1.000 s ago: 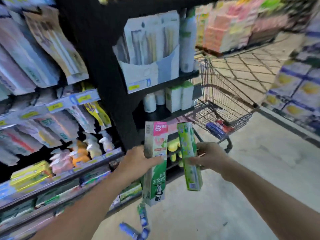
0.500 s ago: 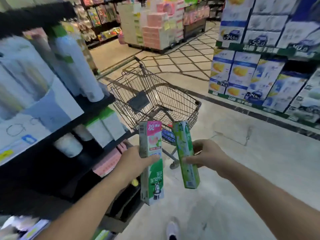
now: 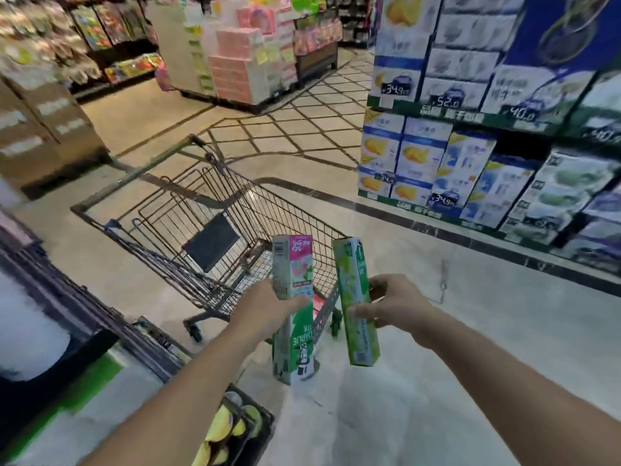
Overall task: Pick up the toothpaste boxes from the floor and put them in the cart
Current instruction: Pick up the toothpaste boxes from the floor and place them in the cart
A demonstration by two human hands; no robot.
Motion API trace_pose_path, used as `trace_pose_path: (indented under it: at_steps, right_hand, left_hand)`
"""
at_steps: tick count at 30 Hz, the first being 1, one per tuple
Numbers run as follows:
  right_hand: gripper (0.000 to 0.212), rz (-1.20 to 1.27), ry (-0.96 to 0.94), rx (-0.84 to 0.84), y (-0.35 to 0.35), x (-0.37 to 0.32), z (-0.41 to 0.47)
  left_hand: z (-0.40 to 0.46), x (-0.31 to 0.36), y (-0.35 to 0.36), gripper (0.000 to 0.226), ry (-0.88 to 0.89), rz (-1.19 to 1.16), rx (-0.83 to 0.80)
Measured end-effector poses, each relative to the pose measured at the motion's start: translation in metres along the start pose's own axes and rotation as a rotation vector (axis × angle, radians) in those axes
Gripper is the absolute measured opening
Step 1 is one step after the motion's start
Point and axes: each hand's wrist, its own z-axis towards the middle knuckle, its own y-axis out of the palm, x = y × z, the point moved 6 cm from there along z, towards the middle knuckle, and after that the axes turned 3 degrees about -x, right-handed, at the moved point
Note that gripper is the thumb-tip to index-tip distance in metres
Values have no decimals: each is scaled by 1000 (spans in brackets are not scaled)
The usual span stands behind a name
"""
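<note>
Green boxes upright, one gripped in my left hand, one in my right hand, ready for the cart.

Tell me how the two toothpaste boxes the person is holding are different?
The box with the pink top shows pink, white and dark green; the light green box is green all over. The box with the pink top is in the left hand; the light green box is in the right hand. The box with the pink top looks wider and stands straighter; the light green box leans. Both are long boxes held upright, in front of the cart.
</note>
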Motion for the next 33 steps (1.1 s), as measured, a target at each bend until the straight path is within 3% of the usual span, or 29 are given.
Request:
trace_pose_path:
  at_steps: [9, 19, 30, 33]
  right_hand:
    - [38, 17, 35, -28, -59, -6, 120]
    - [27, -132, -18, -181, -117, -36, 254]
    - [28, -343, -69, -368, -43, -62, 381]
    - [53, -405, -46, -357, -12, -50, 422]
  left_hand:
    - [123, 43, 8, 20, -44, -48, -37]
    - [216, 69, 10, 21, -231, -182, 96]
    - [301, -1, -1, 15, -413, -342, 234]
    - [340, -39, 12, 21, -445, -396, 236]
